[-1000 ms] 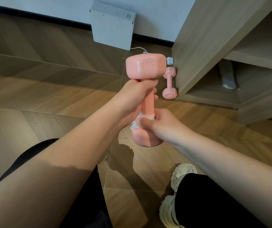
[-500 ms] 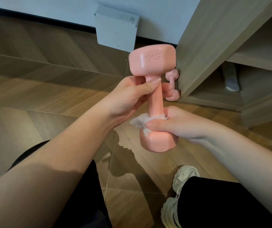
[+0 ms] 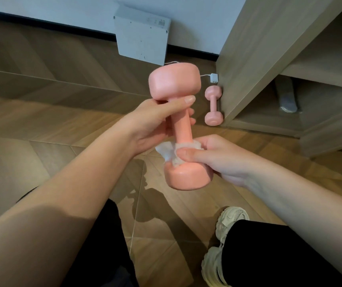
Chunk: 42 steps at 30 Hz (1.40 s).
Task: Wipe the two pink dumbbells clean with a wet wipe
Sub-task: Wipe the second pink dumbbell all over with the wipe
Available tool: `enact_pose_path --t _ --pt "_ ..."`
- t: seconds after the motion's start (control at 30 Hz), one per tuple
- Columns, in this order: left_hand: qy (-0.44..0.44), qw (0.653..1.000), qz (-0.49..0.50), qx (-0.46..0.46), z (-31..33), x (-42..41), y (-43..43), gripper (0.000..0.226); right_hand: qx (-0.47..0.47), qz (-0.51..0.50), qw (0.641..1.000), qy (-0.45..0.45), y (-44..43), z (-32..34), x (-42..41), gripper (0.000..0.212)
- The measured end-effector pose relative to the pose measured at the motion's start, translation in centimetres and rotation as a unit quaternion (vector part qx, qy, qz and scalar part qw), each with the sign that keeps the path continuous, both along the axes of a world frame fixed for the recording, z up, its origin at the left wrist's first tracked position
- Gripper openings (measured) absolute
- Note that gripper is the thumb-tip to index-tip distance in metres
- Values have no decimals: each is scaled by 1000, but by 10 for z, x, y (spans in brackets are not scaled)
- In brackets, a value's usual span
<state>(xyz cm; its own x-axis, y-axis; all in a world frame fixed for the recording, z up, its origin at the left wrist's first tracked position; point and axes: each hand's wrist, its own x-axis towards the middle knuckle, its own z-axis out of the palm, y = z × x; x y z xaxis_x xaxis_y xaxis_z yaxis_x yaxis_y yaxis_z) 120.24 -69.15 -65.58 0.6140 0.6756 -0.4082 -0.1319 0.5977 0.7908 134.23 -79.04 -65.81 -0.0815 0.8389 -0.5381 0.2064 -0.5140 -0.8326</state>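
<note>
Curling round the upper handle, the left hand [image 3: 153, 121] is holding the pink dumbbell [image 3: 181, 125] upright at frame centre; the right hand [image 3: 213, 156] is pinching the wet wipe [image 3: 167, 149] around the handle's bottom. The 1KG mark, visible a moment ago, is now facing away, so the wiping is probably progressing around; the second dumbbell [image 3: 213, 104] is lying untouched right of centre.

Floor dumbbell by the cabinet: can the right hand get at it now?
Probably yes: open floor leads to the floor dumbbell, but the right hand holds the wet wipe around the held dumbbell.
</note>
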Motion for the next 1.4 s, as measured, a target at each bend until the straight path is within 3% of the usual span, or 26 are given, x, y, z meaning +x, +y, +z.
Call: enact_pose_path --t 0.07,0.17,0.23,0.33,0.4,0.5,0.57,0.63,0.7,0.77,0.9,1.03,1.1,1.23,1.33,1.4 --pt "-35 999 -19 -32 1 -6 4 49 -35 -29 997 59 0 1 1 23" --pt "-53 997 42 -22 1 -11 14 46 -71 -50 993 82 0 1 2 31" --pt "-3 999 25 33 5 -16 26 51 -66 -24 996 46 0 0 1 18" --pt "115 980 -78 145 11 -27 39 53 -34 35 999 -21 -3 4 -2 8" --pt "182 952 -167 178 15 -35 41 50 -13 76 990 -121 -6 6 -4 13" --pt "280 896 -313 145 12 -44 40 64 23 148 919 -364 -9 1 -5 21" --pt "337 868 -346 113 6 -45 33 53 27 179 872 -455 -11 -3 -6 29" --pt "340 881 -310 110 -2 -43 23 38 30 201 847 -492 -11 -5 -2 32" --pt "296 912 -239 152 -10 -40 16 38 21 221 845 -486 -8 -7 6 32" --pt "259 915 -182 250 -15 -37 11 43 3 226 862 -454 -1 -9 16 30" --pt "208 874 -159 410 -12 -38 -1 50 -58 269 874 -400 13 -9 35 26" --pt "186 818 -176 515 -14 -42 -8 58 -78 295 877 -372 11 -17 41 44" --pt "207 832 -152 491 -17 -43 -7 58 -20 276 855 -440 11 -22 40 52" --pt "246 897 -122 346 -25 -35 -8 49 85 262 765 -583 12 -22 37 40" --pt "241 957 -121 106 -37 -32 -9 45 156 246 713 -638 10 -20 35 27" --pt "203 970 -130 -12 -40 -33 -13 45 182 250 685 -660 10 -19 35 24"
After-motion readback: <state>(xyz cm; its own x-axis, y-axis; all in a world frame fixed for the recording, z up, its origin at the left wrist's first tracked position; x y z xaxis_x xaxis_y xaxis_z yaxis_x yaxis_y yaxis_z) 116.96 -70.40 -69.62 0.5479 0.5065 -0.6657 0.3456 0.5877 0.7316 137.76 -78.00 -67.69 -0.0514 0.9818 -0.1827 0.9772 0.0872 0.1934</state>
